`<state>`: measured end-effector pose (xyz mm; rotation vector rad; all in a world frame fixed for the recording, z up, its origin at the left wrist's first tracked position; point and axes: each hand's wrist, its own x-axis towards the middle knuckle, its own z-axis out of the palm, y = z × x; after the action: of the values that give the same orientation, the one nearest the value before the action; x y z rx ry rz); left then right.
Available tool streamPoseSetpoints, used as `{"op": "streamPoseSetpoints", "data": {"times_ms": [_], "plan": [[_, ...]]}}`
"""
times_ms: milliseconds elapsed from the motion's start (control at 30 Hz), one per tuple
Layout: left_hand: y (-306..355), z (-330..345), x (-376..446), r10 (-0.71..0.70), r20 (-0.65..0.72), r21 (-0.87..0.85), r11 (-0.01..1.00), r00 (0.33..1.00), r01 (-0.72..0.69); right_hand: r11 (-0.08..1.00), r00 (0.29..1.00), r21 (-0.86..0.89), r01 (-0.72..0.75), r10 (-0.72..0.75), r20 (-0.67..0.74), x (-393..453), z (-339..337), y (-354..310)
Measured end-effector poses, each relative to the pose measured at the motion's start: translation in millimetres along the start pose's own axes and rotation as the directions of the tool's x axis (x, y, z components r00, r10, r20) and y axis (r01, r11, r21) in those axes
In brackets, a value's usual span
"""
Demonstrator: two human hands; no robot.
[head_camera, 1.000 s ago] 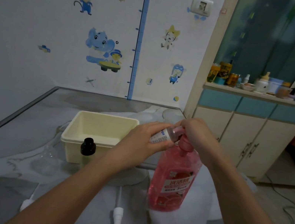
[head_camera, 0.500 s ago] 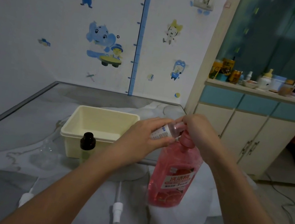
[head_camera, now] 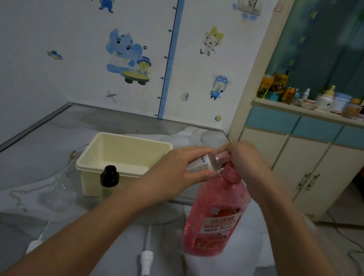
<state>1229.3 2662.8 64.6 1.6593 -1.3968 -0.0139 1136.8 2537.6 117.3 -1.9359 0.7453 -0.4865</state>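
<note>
A big pink detergent bottle with a pump top stands upright on the grey table. My left hand grips a small clear bottle with a white label, tipped sideways with its mouth against the pump's spout. My right hand lies curled over the pump head and hides it. A little pink liquid shows inside the small bottle's neck.
A cream plastic tub sits behind my left arm, a black-capped bottle in front of it. Two white pump sprayers lie near the front edge, with clear bottles at left. A cabinet with jars stands to the right.
Both hands keep their hold on the small bottle and the pump. Only the camera view has shifted slightly; the bottles stay where they were.
</note>
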Motion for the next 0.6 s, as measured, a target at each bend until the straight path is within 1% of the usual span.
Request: {"op": "streamPoseSetpoints", "data": {"times_ms": [100,333,467,600], "plan": [[-1,1,-2,0.000,0.008,0.008,1.000,1.000,0.000,0.998,1.000,0.060,-0.017,0.017,0.001,-4,1,2],[10,-8,3,-0.011,0.017,0.008,1.000,1.000,0.011,1.000,0.999,-0.011,0.026,-0.025,0.030,-6,-8,-13],[7,-5,1,-0.014,0.016,0.000,1.000,1.000,0.014,1.000,1.000,0.006,0.029,-0.029,0.010,-3,-4,-6],[0,0,0,-0.002,0.004,0.009,1.000,1.000,0.002,0.999,1.000,0.046,-0.014,0.015,-0.006,0,1,2]]}}
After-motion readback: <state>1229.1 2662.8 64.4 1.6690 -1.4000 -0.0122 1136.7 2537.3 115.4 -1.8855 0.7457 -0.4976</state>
